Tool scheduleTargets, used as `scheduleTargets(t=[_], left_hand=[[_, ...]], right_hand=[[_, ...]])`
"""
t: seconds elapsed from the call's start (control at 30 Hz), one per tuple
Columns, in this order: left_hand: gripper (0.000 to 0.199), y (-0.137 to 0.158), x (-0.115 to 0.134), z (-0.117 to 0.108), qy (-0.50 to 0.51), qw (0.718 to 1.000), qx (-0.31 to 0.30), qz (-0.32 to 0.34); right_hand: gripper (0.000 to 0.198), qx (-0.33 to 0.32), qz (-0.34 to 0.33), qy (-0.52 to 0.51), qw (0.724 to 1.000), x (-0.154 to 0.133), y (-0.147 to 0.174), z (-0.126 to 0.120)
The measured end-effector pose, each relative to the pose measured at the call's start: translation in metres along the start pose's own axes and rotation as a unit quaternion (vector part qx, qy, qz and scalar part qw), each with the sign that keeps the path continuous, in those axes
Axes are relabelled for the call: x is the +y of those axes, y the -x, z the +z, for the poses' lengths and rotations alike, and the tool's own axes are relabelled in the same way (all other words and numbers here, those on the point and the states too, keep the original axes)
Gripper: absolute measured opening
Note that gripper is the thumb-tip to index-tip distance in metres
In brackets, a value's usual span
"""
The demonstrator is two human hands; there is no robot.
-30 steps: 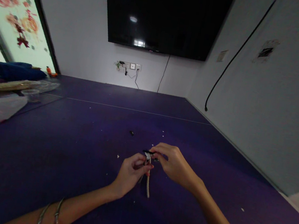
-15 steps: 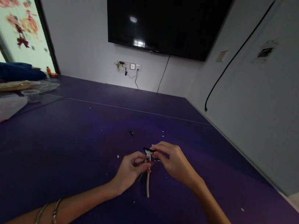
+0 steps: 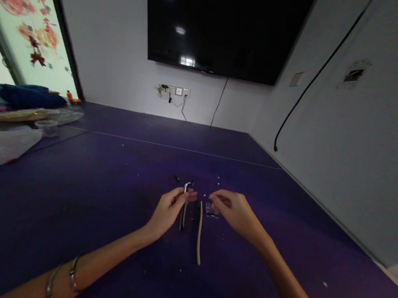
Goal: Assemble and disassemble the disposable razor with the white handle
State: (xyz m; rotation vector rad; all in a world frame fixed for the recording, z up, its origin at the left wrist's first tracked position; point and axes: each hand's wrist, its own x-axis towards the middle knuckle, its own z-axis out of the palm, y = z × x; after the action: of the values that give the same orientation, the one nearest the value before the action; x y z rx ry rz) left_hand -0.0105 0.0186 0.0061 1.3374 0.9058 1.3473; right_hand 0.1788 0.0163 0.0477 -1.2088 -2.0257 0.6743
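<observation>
Here's the left hand (image 3: 167,208), pinching a slim, shiny tool (image 3: 184,216), its middle lost inside the grip! The right hand (image 3: 234,211) curls, fingertips close together; whether they pinch anything, I can't tell. Under them, a small patterned piece (image 3: 213,215), partly covered. Between the hands lies a pale strip (image 3: 199,240), the dark bit by its far end too murky to name.

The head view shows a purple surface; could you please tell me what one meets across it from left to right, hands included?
Whitish plastic bag → left hand, holding a slim metallic item → pale strip → small patterned piece → right hand.
</observation>
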Motion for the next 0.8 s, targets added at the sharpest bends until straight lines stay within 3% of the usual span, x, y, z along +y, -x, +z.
scheduleTargets(t=[0.2, 0.33, 0.53, 0.63, 0.8], left_hand=[[0.034, -0.002, 0.004, 0.0, 0.038, 0.999, -0.016, 0.004], [0.036, 0.001, 0.008, 0.003, 0.045, 0.999, -0.028, -0.005], [0.042, -0.004, 0.003, -0.001, 0.041, 0.996, -0.068, -0.029], [0.043, -0.014, -0.002, -0.01, 0.008, 0.995, -0.059, -0.084], [0.043, -0.036, -0.005, -0.035, -0.032, 0.991, 0.05, -0.121]], right_hand=[[0.024, -0.106, -0.012, -0.01, 0.994, -0.01, 0.006, 0.036], [0.028, -0.102, -0.008, -0.072, 0.992, -0.014, 0.005, 0.055], [0.031, -0.075, -0.002, -0.115, 0.99, -0.011, -0.001, 0.062], [0.035, -0.042, 0.016, -0.053, 0.998, -0.003, -0.006, 0.061], [0.037, -0.009, 0.083, 0.131, 0.988, 0.015, -0.009, 0.065]])
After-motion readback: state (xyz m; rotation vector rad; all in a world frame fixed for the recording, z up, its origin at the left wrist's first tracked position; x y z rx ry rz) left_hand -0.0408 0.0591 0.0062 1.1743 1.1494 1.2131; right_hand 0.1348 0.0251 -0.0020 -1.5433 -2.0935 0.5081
